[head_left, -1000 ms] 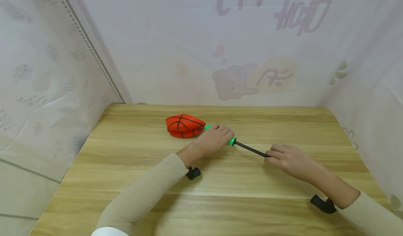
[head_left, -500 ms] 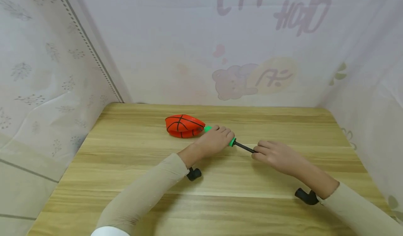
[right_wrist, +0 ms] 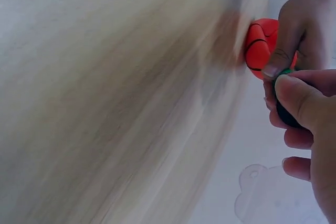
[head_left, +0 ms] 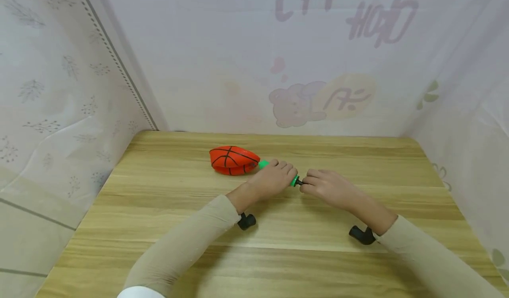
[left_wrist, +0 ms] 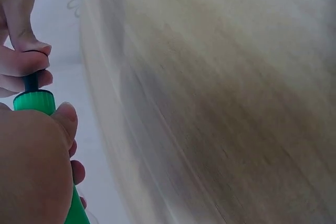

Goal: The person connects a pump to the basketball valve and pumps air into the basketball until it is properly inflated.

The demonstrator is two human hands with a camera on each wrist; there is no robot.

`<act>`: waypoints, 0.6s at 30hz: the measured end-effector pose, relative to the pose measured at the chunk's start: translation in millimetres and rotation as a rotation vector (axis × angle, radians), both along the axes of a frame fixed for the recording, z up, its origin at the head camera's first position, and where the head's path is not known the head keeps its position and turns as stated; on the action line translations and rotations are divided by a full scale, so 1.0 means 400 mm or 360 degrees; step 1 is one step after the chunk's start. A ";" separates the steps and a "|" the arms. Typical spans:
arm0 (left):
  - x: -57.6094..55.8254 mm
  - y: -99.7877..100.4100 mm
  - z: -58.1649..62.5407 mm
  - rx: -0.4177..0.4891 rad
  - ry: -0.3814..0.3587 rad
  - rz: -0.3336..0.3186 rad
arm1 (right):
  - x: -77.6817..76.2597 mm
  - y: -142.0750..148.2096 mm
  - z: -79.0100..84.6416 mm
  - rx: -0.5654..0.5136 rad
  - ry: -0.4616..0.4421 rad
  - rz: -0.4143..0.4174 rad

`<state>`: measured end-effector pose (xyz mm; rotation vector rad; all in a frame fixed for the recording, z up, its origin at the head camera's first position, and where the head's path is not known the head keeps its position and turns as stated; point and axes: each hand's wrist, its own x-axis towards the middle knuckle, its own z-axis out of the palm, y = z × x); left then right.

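A partly collapsed orange-red toy basketball (head_left: 233,160) with black lines lies at the back left of the table. From its right side runs a green hand pump (head_left: 263,164). My left hand (head_left: 272,177) grips the pump's barrel, its fingers wrapped over the green tube, as the left wrist view also shows. My right hand (head_left: 328,189) pinches the black handle (right_wrist: 286,111) at the other end, thumb on one side. Only a short piece of black rod (left_wrist: 31,81) shows between the barrel and my right fingers. Where the pump joins the ball is too small to tell.
The wooden table (head_left: 278,267) reaches back to a pale printed cloth wall (head_left: 222,59). More cloth hangs at left and right. A black camera mount (head_left: 247,221) sits under my left wrist, another black mount (head_left: 362,235) under my right.
My right hand has moved left toward my left hand, pushing the black rod into the green barrel. The left hand and the ball have stayed almost still.
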<state>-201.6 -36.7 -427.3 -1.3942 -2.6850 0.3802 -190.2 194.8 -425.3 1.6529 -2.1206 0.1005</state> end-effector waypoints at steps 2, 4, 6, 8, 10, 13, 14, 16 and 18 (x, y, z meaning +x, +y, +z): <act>0.000 -0.002 0.001 0.0003 -0.0016 0.0002 | -0.002 -0.004 0.000 -0.0010 0.0009 0.0004; 0.000 -0.005 0.003 0.0022 -0.0032 0.0004 | -0.002 -0.005 -0.001 -0.0017 0.0013 0.0004; 0.000 -0.008 0.005 0.0043 -0.0036 0.0001 | 0.001 0.000 -0.002 -0.0017 0.0010 -0.0002; -0.001 -0.011 0.007 0.0066 -0.0034 0.0000 | 0.006 0.009 -0.002 -0.0016 0.0005 -0.0004; -0.001 -0.013 0.009 0.0073 -0.0031 -0.0004 | 0.013 0.024 -0.001 -0.0014 -0.0006 -0.0004; -0.002 -0.016 0.010 0.0072 -0.0054 0.0002 | 0.029 0.054 0.001 -0.0024 0.0015 0.0015; -0.002 -0.017 0.010 0.0071 -0.0066 0.0005 | 0.035 0.066 0.003 -0.0031 0.0029 0.0021; -0.004 -0.018 0.011 0.0074 -0.0094 0.0010 | 0.046 0.087 0.005 -0.0043 0.0074 0.0022; -0.007 -0.020 0.011 0.0079 -0.0118 0.0011 | 0.057 0.108 0.008 -0.0054 0.0108 0.0019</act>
